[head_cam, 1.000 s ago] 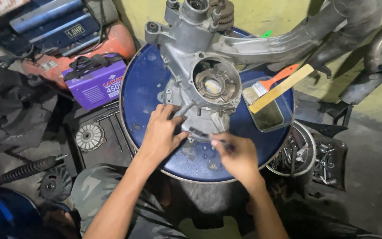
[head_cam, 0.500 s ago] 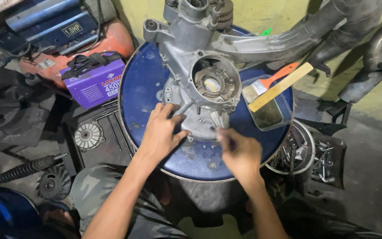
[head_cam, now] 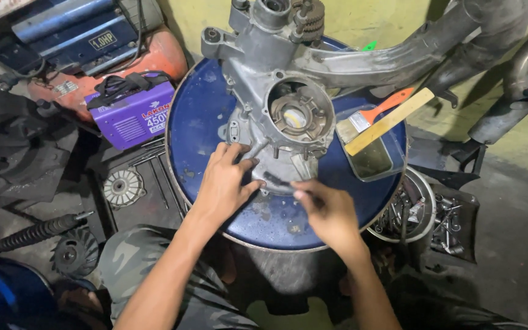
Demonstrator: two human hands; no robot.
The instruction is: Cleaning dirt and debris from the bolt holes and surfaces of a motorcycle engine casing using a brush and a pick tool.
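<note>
A grey metal engine casing (head_cam: pixel 288 116) lies on top of a blue drum (head_cam: pixel 200 116). My left hand (head_cam: pixel 227 180) rests flat against the casing's near edge, fingers spread on the metal. My right hand (head_cam: pixel 325 211) pinches a small dark tool (head_cam: pixel 279 181) whose tip reaches the casing's lower rim, close to my left thumb. The casing's round opening with a bearing seat (head_cam: pixel 297 115) faces up.
A rectangular tin tray (head_cam: pixel 374 160) with two paintbrushes (head_cam: pixel 389 121) sits at the drum's right. A purple box-shaped machine (head_cam: pixel 132 113) and an orange compressor (head_cam: pixel 154 52) stand left. A bowl of bolts and parts (head_cam: pixel 414 211) lies at the right, exhaust pipes (head_cam: pixel 490 49) behind.
My right hand has shifted slightly up and left toward the casing's rim. My left hand stays pressed on the casing.
</note>
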